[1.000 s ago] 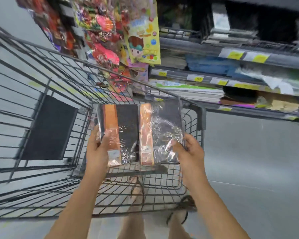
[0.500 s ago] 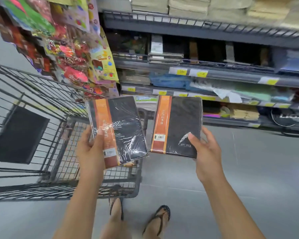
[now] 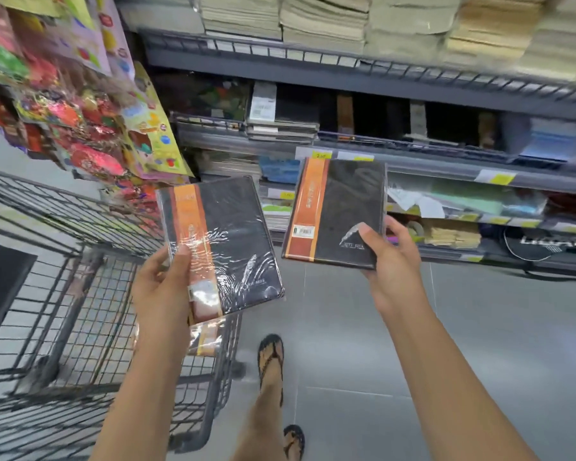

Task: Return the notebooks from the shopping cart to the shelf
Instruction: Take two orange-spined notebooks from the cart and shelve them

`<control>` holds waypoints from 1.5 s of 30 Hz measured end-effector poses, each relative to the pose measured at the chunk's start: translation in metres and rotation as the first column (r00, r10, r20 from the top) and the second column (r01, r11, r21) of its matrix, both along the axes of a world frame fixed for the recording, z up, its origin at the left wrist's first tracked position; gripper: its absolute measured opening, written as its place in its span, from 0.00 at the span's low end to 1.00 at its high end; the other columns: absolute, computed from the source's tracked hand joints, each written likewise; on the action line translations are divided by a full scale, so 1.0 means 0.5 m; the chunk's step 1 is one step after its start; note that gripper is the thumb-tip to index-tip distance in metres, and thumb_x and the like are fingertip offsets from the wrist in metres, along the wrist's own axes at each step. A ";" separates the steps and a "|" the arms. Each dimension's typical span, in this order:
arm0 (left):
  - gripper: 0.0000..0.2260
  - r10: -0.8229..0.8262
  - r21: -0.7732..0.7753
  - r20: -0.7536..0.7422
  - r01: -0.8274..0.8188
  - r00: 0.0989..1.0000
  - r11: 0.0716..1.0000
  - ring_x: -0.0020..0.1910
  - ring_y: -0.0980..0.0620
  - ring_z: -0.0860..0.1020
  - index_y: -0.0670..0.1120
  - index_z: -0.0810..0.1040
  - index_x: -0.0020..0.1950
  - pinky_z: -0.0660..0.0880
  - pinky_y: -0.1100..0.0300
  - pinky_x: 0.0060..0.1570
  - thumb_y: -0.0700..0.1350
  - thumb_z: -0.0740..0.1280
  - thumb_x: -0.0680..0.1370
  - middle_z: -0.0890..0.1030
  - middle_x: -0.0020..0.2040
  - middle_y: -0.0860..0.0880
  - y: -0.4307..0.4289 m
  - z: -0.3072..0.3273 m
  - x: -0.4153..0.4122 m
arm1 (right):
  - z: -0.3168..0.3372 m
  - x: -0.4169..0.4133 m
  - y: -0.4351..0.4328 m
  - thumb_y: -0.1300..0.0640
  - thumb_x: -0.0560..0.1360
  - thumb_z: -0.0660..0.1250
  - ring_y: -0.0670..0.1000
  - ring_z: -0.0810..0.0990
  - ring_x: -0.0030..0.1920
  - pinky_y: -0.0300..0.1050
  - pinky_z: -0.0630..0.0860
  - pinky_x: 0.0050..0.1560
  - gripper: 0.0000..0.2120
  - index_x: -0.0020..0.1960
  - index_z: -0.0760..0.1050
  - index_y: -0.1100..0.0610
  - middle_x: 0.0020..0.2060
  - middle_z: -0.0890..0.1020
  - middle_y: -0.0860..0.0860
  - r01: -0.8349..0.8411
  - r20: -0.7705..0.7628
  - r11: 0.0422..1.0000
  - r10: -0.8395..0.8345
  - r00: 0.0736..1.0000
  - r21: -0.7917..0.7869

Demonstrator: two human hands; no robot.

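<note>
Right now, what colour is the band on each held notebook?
Orange, on black notebooks, clearest in the head view.

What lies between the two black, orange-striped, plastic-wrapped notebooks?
In the head view, nothing held: a bare gap separates left notebook from right notebook; behind it show shelf stock and grey floor.

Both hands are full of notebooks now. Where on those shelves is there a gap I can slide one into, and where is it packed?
The middle shelf shows dark gaps between upright black notebooks, right of the flat stack. The top shelf is packed with paper stacks; the lower shelves are cluttered. Depth of the gaps is unclear.
</note>
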State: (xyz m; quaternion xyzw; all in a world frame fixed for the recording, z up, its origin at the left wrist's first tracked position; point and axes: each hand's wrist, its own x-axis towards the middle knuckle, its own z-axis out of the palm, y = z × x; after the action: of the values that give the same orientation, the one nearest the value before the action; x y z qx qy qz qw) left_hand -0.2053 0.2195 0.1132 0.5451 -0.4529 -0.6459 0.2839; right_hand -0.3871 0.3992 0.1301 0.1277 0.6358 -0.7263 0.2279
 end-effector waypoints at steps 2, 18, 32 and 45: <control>0.12 0.005 0.007 0.012 -0.005 1.000 1.000 0.33 0.53 0.80 0.48 0.76 0.59 0.80 0.52 0.30 0.47 0.69 0.77 0.81 0.40 0.52 -0.016 -0.008 -0.044 | -0.016 -0.046 -0.027 0.64 0.73 0.71 0.53 0.83 0.55 0.60 0.76 0.61 0.16 0.57 0.75 0.51 0.53 0.84 0.51 0.012 0.010 1.000 -0.012 1.000 -0.004; 0.10 -0.100 0.034 0.048 0.099 0.994 0.995 0.32 0.55 0.80 0.53 0.79 0.55 0.77 0.50 0.41 0.51 0.71 0.75 0.84 0.34 0.55 -0.007 -0.151 -0.338 | -0.156 -0.380 -0.041 0.63 0.74 0.70 0.52 0.85 0.50 0.54 0.82 0.49 0.19 0.62 0.73 0.52 0.54 0.83 0.54 0.082 0.079 0.995 -0.086 0.993 0.049; 0.04 0.021 0.092 -0.029 -0.018 0.999 0.996 0.30 0.60 0.78 0.50 0.81 0.48 0.74 0.67 0.29 0.47 0.68 0.78 0.82 0.33 0.57 0.114 -0.242 -0.497 | -0.234 -0.615 -0.077 0.59 0.73 0.72 0.49 0.75 0.61 0.51 0.75 0.51 0.19 0.61 0.72 0.50 0.54 0.77 0.44 -0.073 0.119 0.997 0.069 0.990 0.030; 0.05 0.069 0.107 -0.047 -0.063 0.997 0.992 0.31 0.59 0.79 0.47 0.80 0.53 0.77 0.66 0.31 0.46 0.66 0.79 0.83 0.35 0.55 0.161 -0.208 -0.502 | -0.237 -0.573 -0.035 0.73 0.74 0.65 0.56 0.81 0.57 0.48 0.80 0.55 0.26 0.67 0.70 0.53 0.60 0.80 0.61 -0.090 0.077 0.966 0.112 0.991 -0.242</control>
State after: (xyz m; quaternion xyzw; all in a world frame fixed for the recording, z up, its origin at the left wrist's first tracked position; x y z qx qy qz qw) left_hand -0.4561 0.3001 0.0091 0.5574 -0.3926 -0.6727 0.2874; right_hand -0.6735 0.3820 0.0116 0.0994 0.5388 -0.7783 0.3068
